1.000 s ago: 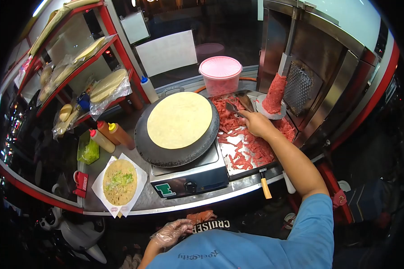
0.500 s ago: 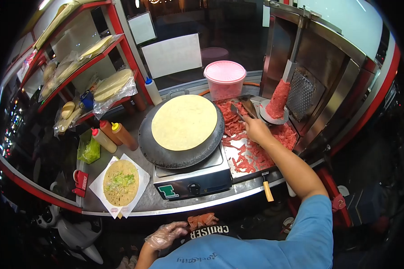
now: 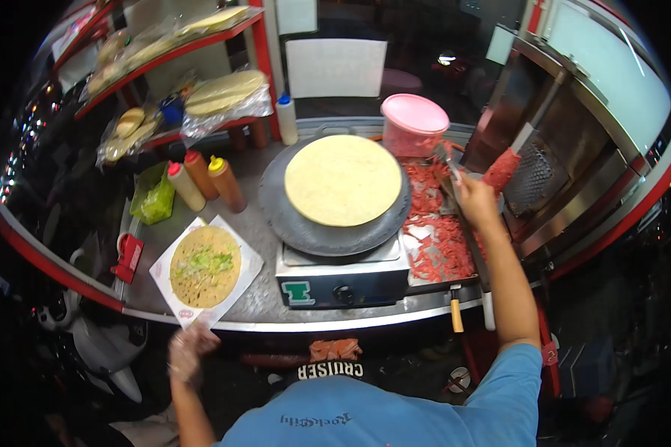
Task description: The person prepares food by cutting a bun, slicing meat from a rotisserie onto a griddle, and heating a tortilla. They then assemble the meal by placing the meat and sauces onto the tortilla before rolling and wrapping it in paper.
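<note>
My right hand [image 3: 479, 200] is closed on metal tongs [image 3: 446, 158], and their tips hold some shredded red meat up near the pink-lidded tub [image 3: 414, 115]. Beneath them, more shredded meat [image 3: 443, 253] covers a metal tray. My left hand [image 3: 192, 352], in a clear plastic glove, is at the counter's front edge, just below the corner of a white paper sheet [image 3: 250, 267]. It is blurred, so I cannot make out whether it touches the paper. A flatbread [image 3: 190, 279] with shredded lettuce [image 3: 210, 261] in its middle lies on that paper.
A large flatbread [image 3: 343, 179] lies on a round black griddle [image 3: 276, 216]. Squeeze bottles [image 3: 227, 185] and a green lettuce container [image 3: 153, 195] stand at left. The meat cone [image 3: 503, 170] is on its spit at right. Two handles, one wooden [image 3: 456, 311], jut past the front edge.
My right hand has raised the tongs from the tray with meat in them. My left hand has moved left toward the paper's front corner. The camera view has shifted.
</note>
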